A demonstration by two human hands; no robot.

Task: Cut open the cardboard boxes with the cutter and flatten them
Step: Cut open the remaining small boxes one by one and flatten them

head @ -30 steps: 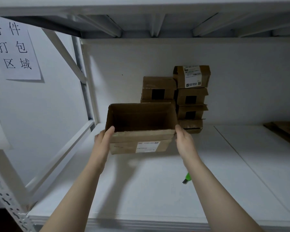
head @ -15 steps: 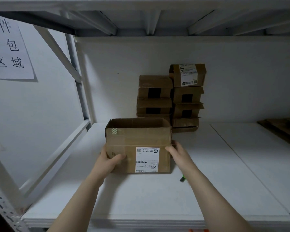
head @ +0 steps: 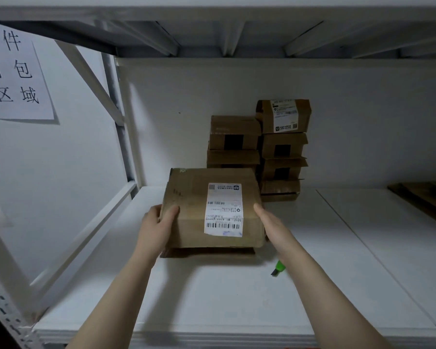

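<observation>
Hanging on the wall far to the left of the cardboard box (head: 191, 210) is a white paper sign (head: 18, 71) with large handwritten characters. Between the sign and the box runs a white diagonal brace (head: 91, 79) of the shelf frame. The left hand (head: 156, 222) grips the box's left side, thumb laid on the upturned face and the other fingers curled round the edge and out of sight. The box sits on the white shelf board (head: 237, 298), tipped so that its broad face looks up toward the camera, with dark flaps showing under its near edge. A white shipping label (head: 224, 210) with barcodes covers the right half of that face. The right hand (head: 269, 222) lies flat against the box's right side, fingers straight and together, curled round nothing. Just right of the box's near corner, partly hidden under the right forearm, a green cutter (head: 278, 269) lies on the board, dark tip toward the camera. Behind the box, against the back wall, stand two stacks of smaller cardboard boxes (head: 283, 147); the right stack is taller, and its top box bears a label. Far right of the box, a dark wooden piece (head: 423, 200) lies at the board's edge.
</observation>
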